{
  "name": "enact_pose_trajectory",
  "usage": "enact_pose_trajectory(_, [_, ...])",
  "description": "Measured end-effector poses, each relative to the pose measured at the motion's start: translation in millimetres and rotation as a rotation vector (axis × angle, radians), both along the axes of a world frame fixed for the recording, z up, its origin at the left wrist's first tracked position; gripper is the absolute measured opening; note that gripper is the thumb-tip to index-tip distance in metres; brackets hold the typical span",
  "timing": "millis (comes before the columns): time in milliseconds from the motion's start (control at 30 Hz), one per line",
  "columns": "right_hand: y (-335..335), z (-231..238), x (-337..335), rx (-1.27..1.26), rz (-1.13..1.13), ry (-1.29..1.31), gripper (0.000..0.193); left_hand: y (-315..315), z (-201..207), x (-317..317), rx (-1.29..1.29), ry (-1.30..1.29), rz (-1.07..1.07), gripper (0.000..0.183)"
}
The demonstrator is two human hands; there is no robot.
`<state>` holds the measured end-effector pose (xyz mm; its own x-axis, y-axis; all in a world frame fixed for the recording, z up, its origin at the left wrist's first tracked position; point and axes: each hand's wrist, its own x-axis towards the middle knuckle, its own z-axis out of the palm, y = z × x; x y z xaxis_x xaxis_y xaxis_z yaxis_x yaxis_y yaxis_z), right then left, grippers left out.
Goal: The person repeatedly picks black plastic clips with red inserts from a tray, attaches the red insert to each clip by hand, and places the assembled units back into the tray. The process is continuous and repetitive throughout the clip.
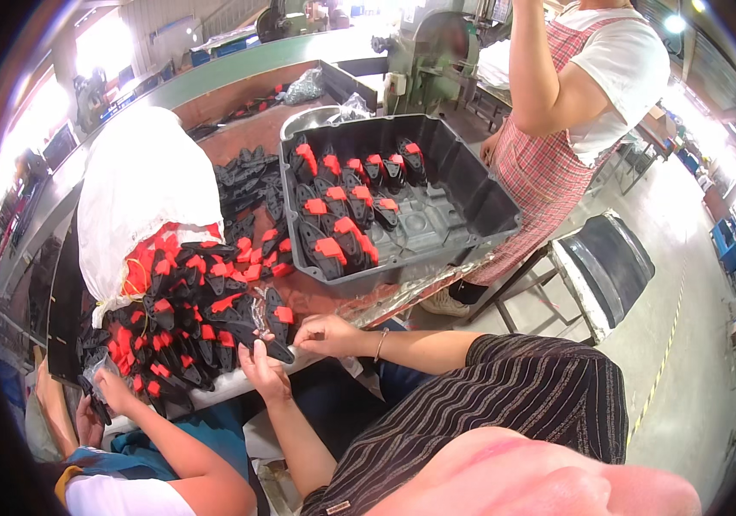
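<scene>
1. Left hand (263,374): fingers half-curled at the lower end of a black part (277,348); we cannot tell how firmly.
2. Right hand (329,335): fingers bent, just beside it; contents, we cannot tell.
3. Black part, with red tab (283,315): at the near edge of the worktop (320,303); we judge it light, stiff, smooth, best held by its body.
4. Similar parts (204,346): heaped leftward, by a white sack (144,172).
5. Black tray (471,172): beyond, part-filled.
</scene>
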<state>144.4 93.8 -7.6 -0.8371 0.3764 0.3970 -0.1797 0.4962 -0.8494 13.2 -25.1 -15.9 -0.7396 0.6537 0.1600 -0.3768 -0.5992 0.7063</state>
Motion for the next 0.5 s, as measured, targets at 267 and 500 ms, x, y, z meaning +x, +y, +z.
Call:
enact_pose_trajectory(267, [1.7,6.0,2.2,-0.035,0.021,-0.086,0.011,-1.2,7.4,2.3,-0.027,0.018,-0.002,0.022])
enact_pose_trajectory(500, [0.5,5.1,3.9,-0.054,0.018,-0.091,0.011,0.5,8.1,5.8,-0.007,0.018,0.024,0.021])
